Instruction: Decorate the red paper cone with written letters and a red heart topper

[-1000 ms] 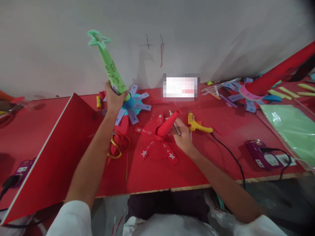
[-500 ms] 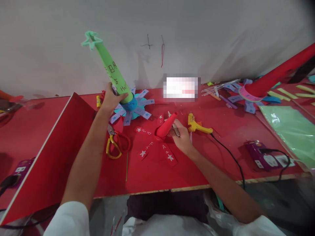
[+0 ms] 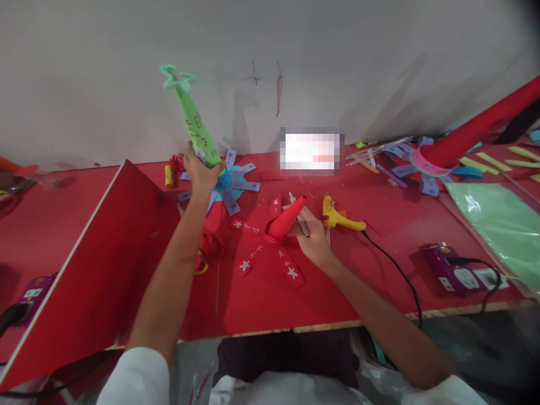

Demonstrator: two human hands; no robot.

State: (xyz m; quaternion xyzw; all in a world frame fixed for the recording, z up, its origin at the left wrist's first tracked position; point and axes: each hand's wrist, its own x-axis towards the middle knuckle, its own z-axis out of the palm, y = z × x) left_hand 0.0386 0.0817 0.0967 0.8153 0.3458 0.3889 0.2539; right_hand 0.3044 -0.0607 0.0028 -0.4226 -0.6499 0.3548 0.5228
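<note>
My left hand [image 3: 203,170] is wrapped round the lower part of a green paper cone [image 3: 194,121] with dark lettering and a pale green star on its tip. Purple strips with blue stars [image 3: 244,185] fan out from the blue band at its foot. My right hand [image 3: 312,235] closes on a marker pen [image 3: 302,224], beside a small red paper cone [image 3: 287,218]. That cone leans to the right over red strips [image 3: 290,269] marked with white letters and stars. Scissors [image 3: 210,247] lie partly hidden behind my left forearm.
A yellow glue gun [image 3: 341,220] with a black cord lies right of my right hand. Further right are a purple power socket [image 3: 453,270] and green sheets in plastic [image 3: 502,219]. A red board [image 3: 84,270] stands at left, near a glue stick [image 3: 169,176].
My left hand has shifted right and turned the green cone, so its lettering faces differently and its star tip sits further right. My right hand is nearly still.
</note>
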